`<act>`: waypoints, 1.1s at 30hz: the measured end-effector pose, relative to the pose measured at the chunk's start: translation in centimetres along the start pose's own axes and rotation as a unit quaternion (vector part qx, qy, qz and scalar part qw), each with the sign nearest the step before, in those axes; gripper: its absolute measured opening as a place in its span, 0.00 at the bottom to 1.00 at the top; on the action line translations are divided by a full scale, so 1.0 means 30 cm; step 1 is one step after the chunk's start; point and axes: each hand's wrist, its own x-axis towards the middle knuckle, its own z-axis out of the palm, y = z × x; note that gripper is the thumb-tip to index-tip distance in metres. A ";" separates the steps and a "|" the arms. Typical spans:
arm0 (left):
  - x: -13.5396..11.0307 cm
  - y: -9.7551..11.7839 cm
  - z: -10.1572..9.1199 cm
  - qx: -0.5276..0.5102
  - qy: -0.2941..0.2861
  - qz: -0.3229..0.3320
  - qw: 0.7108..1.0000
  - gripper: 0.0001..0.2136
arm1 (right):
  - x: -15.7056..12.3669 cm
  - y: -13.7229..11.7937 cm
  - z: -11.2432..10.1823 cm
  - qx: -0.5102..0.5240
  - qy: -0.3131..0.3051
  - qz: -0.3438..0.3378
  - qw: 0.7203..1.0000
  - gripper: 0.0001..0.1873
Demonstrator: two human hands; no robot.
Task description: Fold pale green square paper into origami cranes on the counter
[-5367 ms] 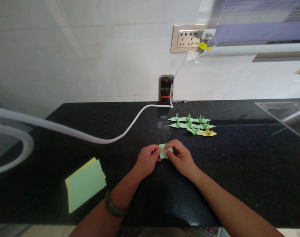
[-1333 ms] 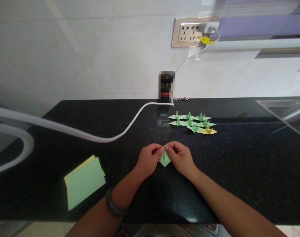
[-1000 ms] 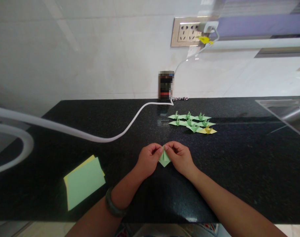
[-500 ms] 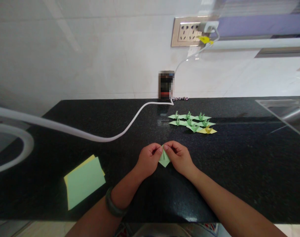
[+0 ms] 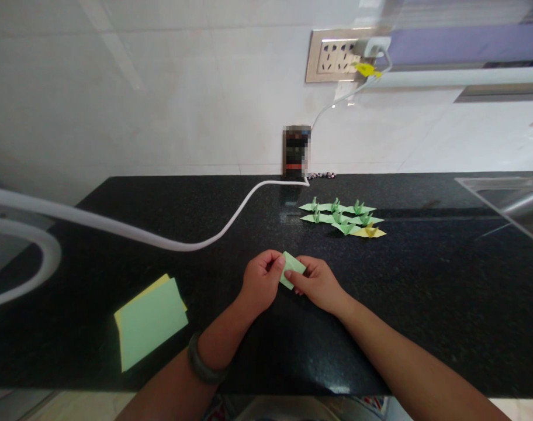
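Between my hands is a small folded piece of light green paper [image 5: 294, 263], held above the black counter. My left hand [image 5: 263, 276] pinches its left edge with thumb and fingers. On the right side my right hand [image 5: 318, 282] grips it, the thumb lying across the paper's face and the fingers behind. Farther back to the right stand several folded paper cranes in rows, green ones [image 5: 335, 206] and a yellow one [image 5: 370, 231]. To the left lies a stack of square paper [image 5: 155, 324], green on top with yellow showing beneath.
A thick white cable [image 5: 183, 247] curves over the left of the black counter [image 5: 424, 316]. A phone-like device [image 5: 296, 153], partly pixelated, leans on the tiled wall by a beaded string [image 5: 322, 175]. A metal sink [image 5: 512, 202] is at right; a socket panel [image 5: 336, 55] is above.
The green paper has turned between my hands, from point down to a slanted square. My right hand has shifted its grip, with the thumb now lower and across the paper.
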 end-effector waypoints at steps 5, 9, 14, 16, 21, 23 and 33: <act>0.004 0.001 0.003 -0.037 -0.006 -0.024 0.999 0.13 | 0.002 0.007 -0.005 -0.013 -0.002 -0.002 1.000 0.08; 0.007 -0.001 0.002 -0.074 -0.005 -0.029 0.997 0.12 | -0.001 0.012 -0.005 -0.032 -0.009 -0.015 0.999 0.09; 0.005 -0.001 0.002 -0.120 0.009 -0.045 0.992 0.11 | -0.004 0.016 -0.005 -0.024 -0.032 -0.017 0.999 0.08; 0.007 -0.002 0.002 -0.155 0.006 -0.067 0.986 0.12 | -0.005 0.013 -0.004 -0.012 -0.045 -0.010 0.999 0.08; 0.017 -0.013 -0.002 -0.198 -0.020 -0.102 0.975 0.19 | -0.002 0.001 -0.006 0.022 -0.034 0.000 0.999 0.07; 0.017 -0.017 -0.004 -0.167 -0.040 -0.090 0.981 0.19 | 0.003 0.000 -0.012 0.046 -0.005 0.001 0.999 0.08; 0.006 -0.023 -0.005 0.030 -0.091 -0.012 0.995 0.14 | 0.008 0.004 -0.025 0.036 0.016 -0.016 0.999 0.11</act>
